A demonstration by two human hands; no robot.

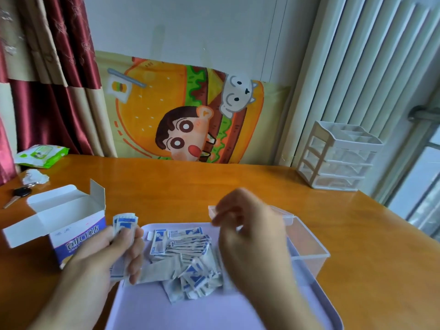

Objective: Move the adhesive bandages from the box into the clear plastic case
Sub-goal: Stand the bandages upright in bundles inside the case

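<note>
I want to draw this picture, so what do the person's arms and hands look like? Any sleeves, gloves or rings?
Both are bare. The left hand and right hand show no gloves, rings or watch, and no sleeves cover the forearms in view. The right hand is blurry.

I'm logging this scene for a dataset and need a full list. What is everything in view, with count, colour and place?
Bandage box: one, white and purple, flaps open, table left.
Loose bandages: a pile, too many to count, white and blue wrappers, on the tray.
Tray: one, pale lilac, near table edge.
Clear plastic case: one, transparent, open, on the tray's right side.
Drawer organiser: one, white, far right of table.
Wipes pack: one, green and white, far left.
Crumpled tissue: one, white, far left.
Key: one, black head, left edge.
Cartoon burger cloth: one, orange, against the wall.
Curtain: red and beige, left.
Table: one, orange wood.
Left hand: grips a bundle of bandages.
Right hand: blurred, above the case.
</note>
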